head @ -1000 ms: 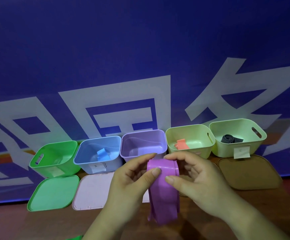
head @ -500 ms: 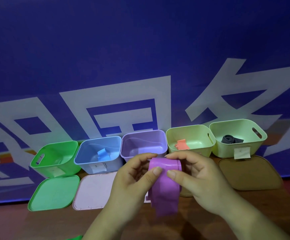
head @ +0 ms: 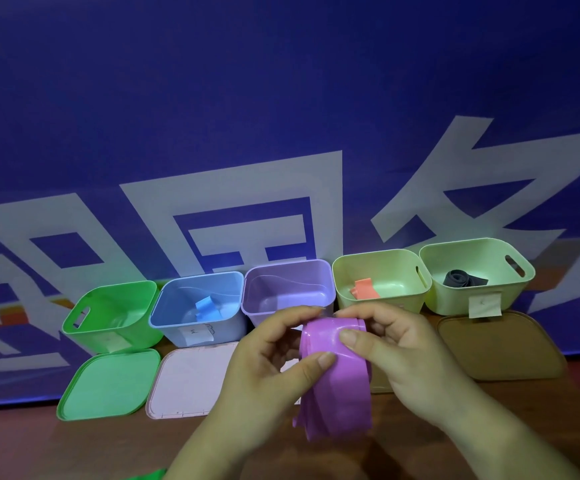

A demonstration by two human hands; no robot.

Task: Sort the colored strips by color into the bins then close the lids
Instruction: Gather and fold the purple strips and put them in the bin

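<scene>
A deep blue banner (head: 281, 98) printed with large white characters is hung along the far edge of a reddish-brown wooden table (head: 22, 445).

Dim bluish light, soft wide-angle blur

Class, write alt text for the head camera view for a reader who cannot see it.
Two hands, left hand and right hand, fold a purple strip before five open bins; the purple bin behind is empty. Lids lie flat on the table.
</scene>
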